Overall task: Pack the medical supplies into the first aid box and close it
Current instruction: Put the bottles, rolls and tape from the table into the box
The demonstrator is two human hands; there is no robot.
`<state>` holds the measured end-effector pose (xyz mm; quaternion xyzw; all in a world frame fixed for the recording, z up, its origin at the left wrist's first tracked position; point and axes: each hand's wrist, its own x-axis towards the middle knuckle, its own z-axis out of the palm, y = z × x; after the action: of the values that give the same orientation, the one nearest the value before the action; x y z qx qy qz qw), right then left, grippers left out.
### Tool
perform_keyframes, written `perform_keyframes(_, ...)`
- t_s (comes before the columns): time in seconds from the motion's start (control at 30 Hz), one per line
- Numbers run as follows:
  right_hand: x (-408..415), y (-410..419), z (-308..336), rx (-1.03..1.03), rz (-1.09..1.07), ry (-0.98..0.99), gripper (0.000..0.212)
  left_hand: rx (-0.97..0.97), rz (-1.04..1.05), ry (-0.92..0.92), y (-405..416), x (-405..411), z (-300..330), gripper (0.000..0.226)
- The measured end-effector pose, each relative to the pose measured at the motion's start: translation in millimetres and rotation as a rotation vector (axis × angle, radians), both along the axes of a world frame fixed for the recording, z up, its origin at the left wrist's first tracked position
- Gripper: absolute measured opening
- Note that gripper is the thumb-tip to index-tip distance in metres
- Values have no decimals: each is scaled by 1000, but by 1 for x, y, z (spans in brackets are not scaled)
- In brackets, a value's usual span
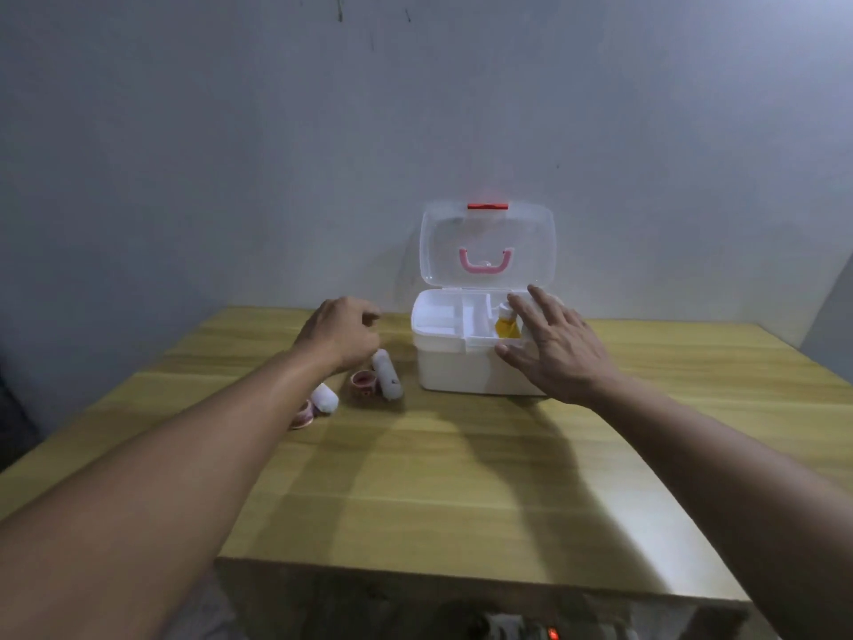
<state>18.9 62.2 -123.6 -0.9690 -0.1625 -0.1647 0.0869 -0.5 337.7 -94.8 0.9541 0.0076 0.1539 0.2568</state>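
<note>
A white first aid box (pixel 454 367) stands at the back of the wooden table (pixel 461 478), its clear lid (pixel 487 244) with a pink handle raised upright. A yellow bottle (pixel 507 326) lies in the box's right compartment. My right hand (pixel 551 346) hovers open over that corner, fingers spread, holding nothing. My left hand (pixel 344 332) hangs loosely curled above the supplies left of the box: a long white bandage roll (pixel 387 374), a red tape roll (pixel 363 381), a short white roll (pixel 324 398) and another tape roll (pixel 302 415). Whether the left hand holds anything is hidden.
A grey wall rises right behind the box. The table's front edge (pixel 461 575) is near me, with dark clutter and a small red light (pixel 551 634) below it.
</note>
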Motion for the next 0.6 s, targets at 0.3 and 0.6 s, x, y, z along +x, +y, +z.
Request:
perform_keyframes(0.3, -8, 2, 7, 2, -5, 15, 73, 42, 61, 268, 40, -10, -31, 47)
perform_keyframes(0.6, -9, 2, 6, -8, -17, 21, 76, 131, 84, 405, 40, 2, -31, 73)
